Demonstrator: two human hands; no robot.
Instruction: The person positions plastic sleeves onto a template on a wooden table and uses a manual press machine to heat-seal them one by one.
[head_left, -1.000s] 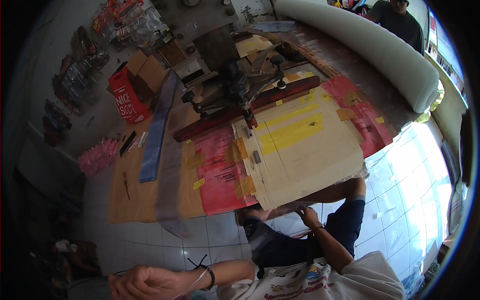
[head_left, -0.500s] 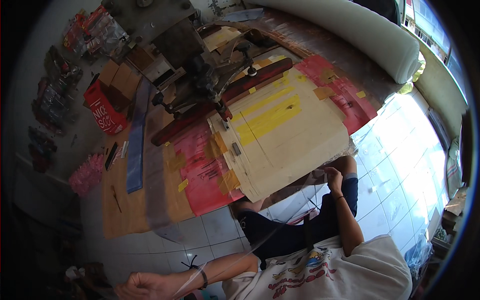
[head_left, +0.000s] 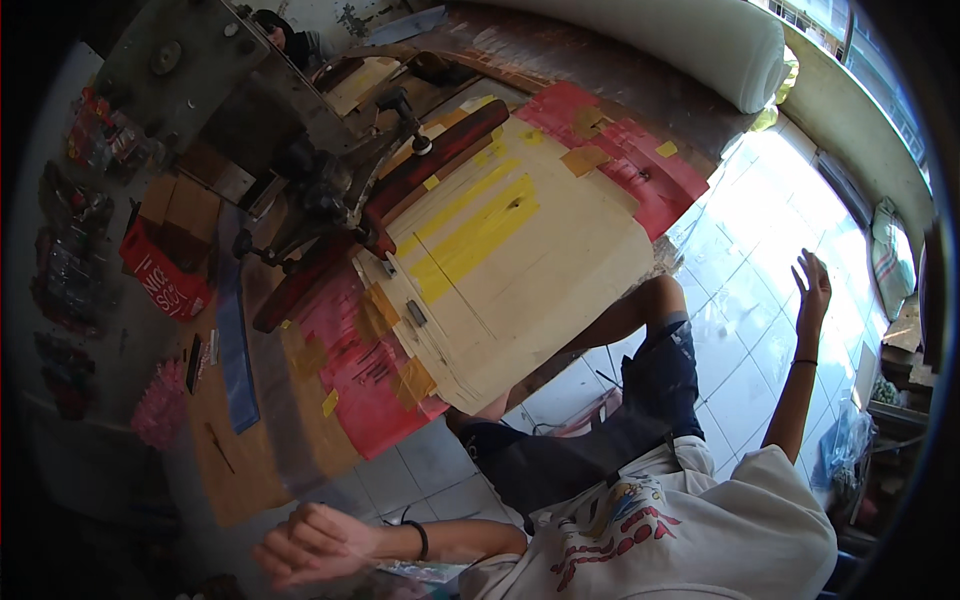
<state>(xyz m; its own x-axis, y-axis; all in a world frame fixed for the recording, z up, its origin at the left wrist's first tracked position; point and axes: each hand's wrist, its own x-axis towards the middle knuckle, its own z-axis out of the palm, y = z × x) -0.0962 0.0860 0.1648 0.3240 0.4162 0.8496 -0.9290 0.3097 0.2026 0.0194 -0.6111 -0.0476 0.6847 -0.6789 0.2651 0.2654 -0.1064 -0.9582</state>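
Low on the left, my left hand [head_left: 315, 542] is held out away from the worktable with its fingers curled. What it grips, if anything, I cannot make out. My right hand [head_left: 815, 283] is raised at the far right above the tiled floor, fingers apart and holding nothing. Between my arms and in front of me lies a pale flat board [head_left: 530, 270] with yellow tape strips. Red covered pads [head_left: 365, 375] with brown tape flank it on the table. A dark red bar [head_left: 440, 160] on a black clamp-like machine head [head_left: 320, 185] crosses the board's far side.
A large white roll [head_left: 650, 45] lies along the back. On the left stand a red bag [head_left: 165, 275], cardboard boxes [head_left: 180, 210], a blue-grey strip [head_left: 235, 350] and a pink bundle [head_left: 160, 405]. A person [head_left: 290, 38] is partly visible behind the machine.
My right hand has swung from beside my knee out to the far right, and its fingers have opened. Clear film stretched across my lap earlier no longer shows distinctly. The view has shifted.
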